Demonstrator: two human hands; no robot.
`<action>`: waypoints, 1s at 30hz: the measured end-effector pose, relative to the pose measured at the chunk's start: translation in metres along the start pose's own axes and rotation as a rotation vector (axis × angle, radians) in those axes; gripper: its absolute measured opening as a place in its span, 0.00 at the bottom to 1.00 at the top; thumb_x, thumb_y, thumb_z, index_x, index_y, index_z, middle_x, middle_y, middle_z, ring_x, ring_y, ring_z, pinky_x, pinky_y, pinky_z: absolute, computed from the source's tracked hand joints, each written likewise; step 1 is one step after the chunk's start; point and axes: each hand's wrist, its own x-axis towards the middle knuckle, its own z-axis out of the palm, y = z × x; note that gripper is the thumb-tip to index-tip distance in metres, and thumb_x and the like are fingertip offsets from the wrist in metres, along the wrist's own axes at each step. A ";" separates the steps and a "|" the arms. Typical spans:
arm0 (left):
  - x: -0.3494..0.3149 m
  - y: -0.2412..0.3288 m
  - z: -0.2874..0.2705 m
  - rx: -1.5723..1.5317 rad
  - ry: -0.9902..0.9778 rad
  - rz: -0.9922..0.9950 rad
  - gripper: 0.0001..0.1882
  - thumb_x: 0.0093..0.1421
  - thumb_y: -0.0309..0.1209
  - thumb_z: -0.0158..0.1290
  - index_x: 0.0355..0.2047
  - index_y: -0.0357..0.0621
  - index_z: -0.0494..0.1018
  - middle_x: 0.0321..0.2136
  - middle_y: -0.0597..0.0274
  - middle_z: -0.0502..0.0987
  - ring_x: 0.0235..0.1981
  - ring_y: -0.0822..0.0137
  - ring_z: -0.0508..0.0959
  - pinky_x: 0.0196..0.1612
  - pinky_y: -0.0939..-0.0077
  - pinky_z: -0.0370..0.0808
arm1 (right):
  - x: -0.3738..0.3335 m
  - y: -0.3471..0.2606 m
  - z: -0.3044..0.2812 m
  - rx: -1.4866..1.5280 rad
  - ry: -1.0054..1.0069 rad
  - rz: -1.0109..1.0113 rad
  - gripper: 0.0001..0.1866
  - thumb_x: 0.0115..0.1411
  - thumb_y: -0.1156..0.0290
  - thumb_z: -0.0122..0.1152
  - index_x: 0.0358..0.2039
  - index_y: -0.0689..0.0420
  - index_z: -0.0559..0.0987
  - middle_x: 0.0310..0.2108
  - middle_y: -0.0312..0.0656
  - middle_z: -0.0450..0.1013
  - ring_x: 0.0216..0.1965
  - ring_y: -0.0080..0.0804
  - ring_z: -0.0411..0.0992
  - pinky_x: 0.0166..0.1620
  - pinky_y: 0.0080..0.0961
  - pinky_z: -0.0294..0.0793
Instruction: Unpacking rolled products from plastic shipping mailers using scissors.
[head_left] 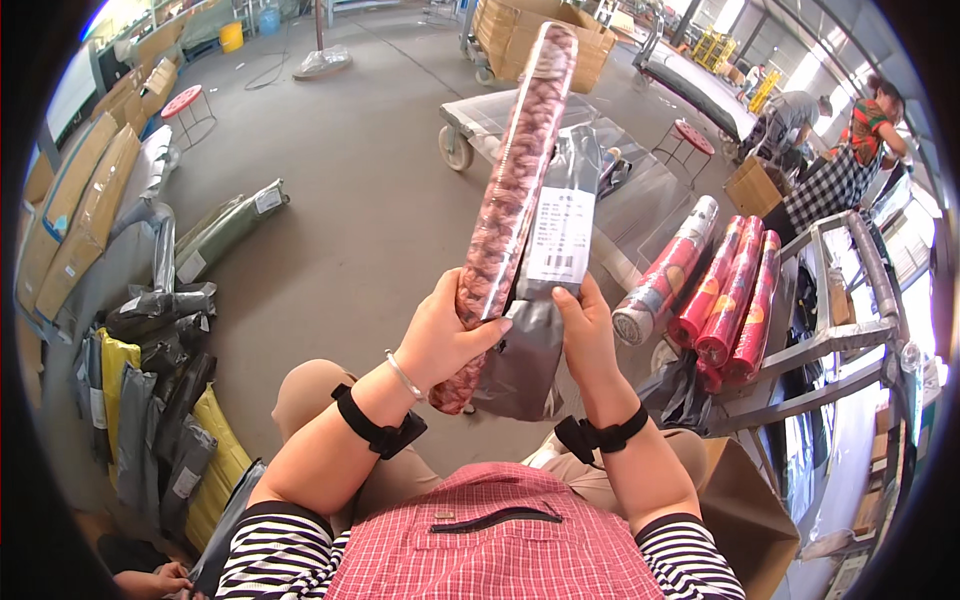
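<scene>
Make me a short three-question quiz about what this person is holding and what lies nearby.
1. True or false: the left hand grips the long patterned roll wrapped in clear plastic.
2. What does the right hand hold? A) grey plastic mailing bag with a white label B) yellow bucket C) red stool
3. Fill in: the red rolls lie to the person's ____.

Key: 1 true; 2 A; 3 right.
</scene>
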 end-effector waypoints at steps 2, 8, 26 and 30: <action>-0.001 0.002 0.004 0.114 -0.014 -0.006 0.35 0.49 0.39 0.64 0.51 0.32 0.62 0.40 0.46 0.76 0.41 0.57 0.78 0.45 0.69 0.74 | 0.003 -0.001 0.006 0.157 -0.047 0.091 0.19 0.64 0.76 0.47 0.55 0.65 0.67 0.48 0.41 0.71 0.49 0.24 0.68 0.52 0.23 0.67; 0.000 -0.004 0.024 0.492 -0.180 -0.021 0.37 0.48 0.41 0.63 0.54 0.37 0.62 0.42 0.44 0.75 0.44 0.45 0.76 0.47 0.61 0.73 | 0.010 0.019 0.015 0.401 0.052 0.242 0.23 0.57 0.70 0.65 0.49 0.60 0.67 0.41 0.38 0.69 0.41 0.24 0.70 0.46 0.25 0.72; 0.038 -0.034 0.007 0.604 -0.160 0.016 0.36 0.51 0.27 0.61 0.60 0.37 0.60 0.48 0.50 0.72 0.49 0.58 0.74 0.47 0.68 0.75 | 0.272 0.082 -0.258 -0.009 0.512 0.167 0.27 0.47 0.69 0.70 0.44 0.67 0.69 0.35 0.46 0.74 0.34 0.35 0.75 0.39 0.30 0.76; 0.050 -0.043 0.006 0.642 -0.187 -0.077 0.34 0.51 0.28 0.60 0.58 0.35 0.61 0.47 0.50 0.73 0.48 0.58 0.74 0.46 0.69 0.75 | 0.292 0.172 -0.308 -1.076 0.646 0.324 0.58 0.44 0.50 0.71 0.63 0.69 0.46 0.49 0.67 0.69 0.53 0.57 0.68 0.55 0.40 0.69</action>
